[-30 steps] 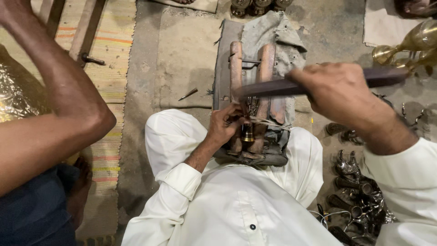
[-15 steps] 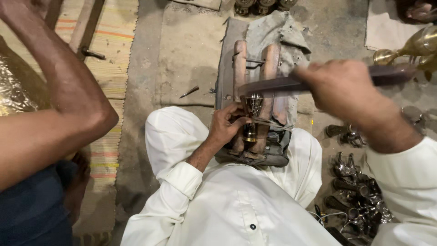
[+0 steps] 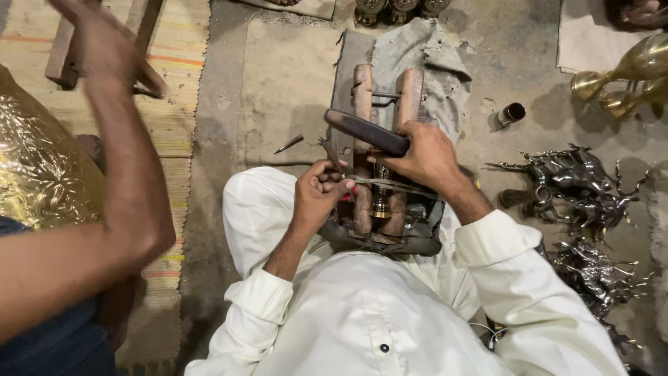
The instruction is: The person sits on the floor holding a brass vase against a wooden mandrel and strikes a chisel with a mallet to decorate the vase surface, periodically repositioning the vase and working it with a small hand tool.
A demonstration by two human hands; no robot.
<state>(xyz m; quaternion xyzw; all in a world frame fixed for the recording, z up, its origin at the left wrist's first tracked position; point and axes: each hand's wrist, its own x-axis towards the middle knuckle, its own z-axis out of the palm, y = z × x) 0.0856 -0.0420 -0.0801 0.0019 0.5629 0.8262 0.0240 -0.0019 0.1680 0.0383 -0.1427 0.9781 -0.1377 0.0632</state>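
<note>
1. My right hand (image 3: 426, 154) is closed tight around a dark flat stick (image 3: 367, 131), which lies slanting above the two wooden bars (image 3: 362, 150).
2. My left hand (image 3: 316, 195) pinches a thin metal tool (image 3: 332, 157), its tip pointing up beside the left bar.
3. A small brass piece (image 3: 380, 206) stands between the bars, just under my right hand (a thin strap (image 3: 396, 185) crosses above it).
4. The bars lie on a grey cloth (image 3: 424, 56) on the floor, right in front of my knees.
5. Another person's arm (image 3: 129, 174) is raised on my left, next to a shiny gold sheet (image 3: 38, 170).
6. Dark metal figures (image 3: 570, 184) and brass goblets (image 3: 630, 73) lie on my right.
</note>
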